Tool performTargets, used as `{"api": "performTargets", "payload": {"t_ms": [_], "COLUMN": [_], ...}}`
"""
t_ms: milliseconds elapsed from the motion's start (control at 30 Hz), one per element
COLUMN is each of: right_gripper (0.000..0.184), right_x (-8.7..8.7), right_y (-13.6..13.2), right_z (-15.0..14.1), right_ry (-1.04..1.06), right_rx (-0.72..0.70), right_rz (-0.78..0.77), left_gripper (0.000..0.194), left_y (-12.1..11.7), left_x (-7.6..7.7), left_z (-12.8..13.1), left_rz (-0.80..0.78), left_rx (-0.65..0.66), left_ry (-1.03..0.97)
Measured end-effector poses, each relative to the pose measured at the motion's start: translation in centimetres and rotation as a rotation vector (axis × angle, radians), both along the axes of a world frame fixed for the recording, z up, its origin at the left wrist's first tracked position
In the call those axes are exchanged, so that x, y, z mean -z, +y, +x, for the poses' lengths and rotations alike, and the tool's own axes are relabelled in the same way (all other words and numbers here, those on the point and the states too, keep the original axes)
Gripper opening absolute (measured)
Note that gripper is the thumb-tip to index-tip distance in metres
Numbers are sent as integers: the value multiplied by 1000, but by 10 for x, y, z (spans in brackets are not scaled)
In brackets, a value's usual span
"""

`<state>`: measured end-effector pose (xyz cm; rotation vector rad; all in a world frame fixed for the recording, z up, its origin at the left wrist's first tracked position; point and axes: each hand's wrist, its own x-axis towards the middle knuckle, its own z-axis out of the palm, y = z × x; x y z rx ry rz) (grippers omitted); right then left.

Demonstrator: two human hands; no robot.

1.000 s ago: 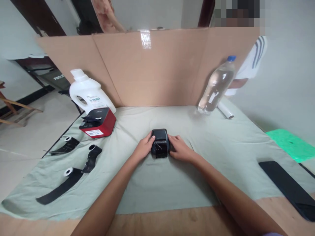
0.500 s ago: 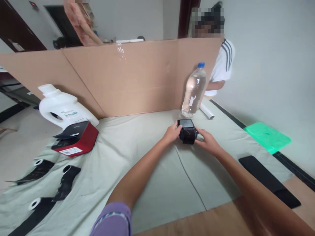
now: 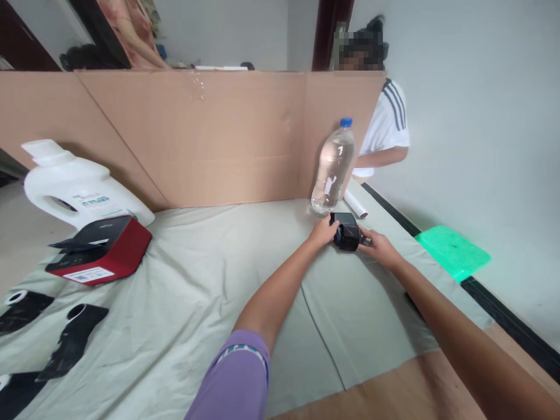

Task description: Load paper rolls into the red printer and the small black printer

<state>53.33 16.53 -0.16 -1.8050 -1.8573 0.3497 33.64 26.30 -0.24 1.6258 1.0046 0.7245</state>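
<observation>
Left hand (image 3: 322, 231) and right hand (image 3: 380, 247) pinch a boxy, black plastic device (image 3: 347, 232) between their fingers, near a clear, blue-capped plastic bottle (image 3: 335, 166). Apparently a holding step; moving it calls for even pressure.

Black device (image 3: 346, 231) now beside clear bottle (image 3: 333, 170)

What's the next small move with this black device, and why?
I'd probably ease the black device flat onto the cloth, away from the clear bottle: the left hand and right hand hold it by opposite sides, the bottle stands close behind, and whether the device touches the cloth is hard to tell.
</observation>
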Motion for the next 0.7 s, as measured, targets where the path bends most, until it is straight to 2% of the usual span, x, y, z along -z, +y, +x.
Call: {"api": "performTargets", "payload": {"t_ms": [167,233,300,333,400,500,533,600,633,700], "right_gripper": [59,57,54,52,45,30,27,25,27,30], "right_x": [1,1,-2,-4,-10,-20,-21,-21,-19,-12], "right_y": [-2,-11,-22,-27,-31,-23,-17,-3,5,23], "right_z": [4,7,7,3,-16,-83,-116,-195,-239,-329], "right_ry": [-25,-64,-118,-152,-219,-251,-214,-112,-40,89], "right_rx": [19,44,82,95,84,-89,-173,-352,-433,-576], "right_rz": [-6,14,91,150,320,554,605,597,549,450], "left_gripper": [54,57,61,61,58,47,43,35,32,30], "left_y": [-10,-17,-25,-28,-35,-50,-56,-66,-69,-72], "left_x": [-4,-4,-6,-9,-22,-58,-71,-95,-104,-110], "left_z": [-3,-20,-57,-85,-158,-299,-348,-441,-482,-548], "left_rz": [23,32,68,101,200,355,424,538,539,424], "left_rx": [12,11,15,12,-12,-270,-411,-739,-915,-1103], "left_ry": [45,57,98,128,192,280,326,471,532,613]}}
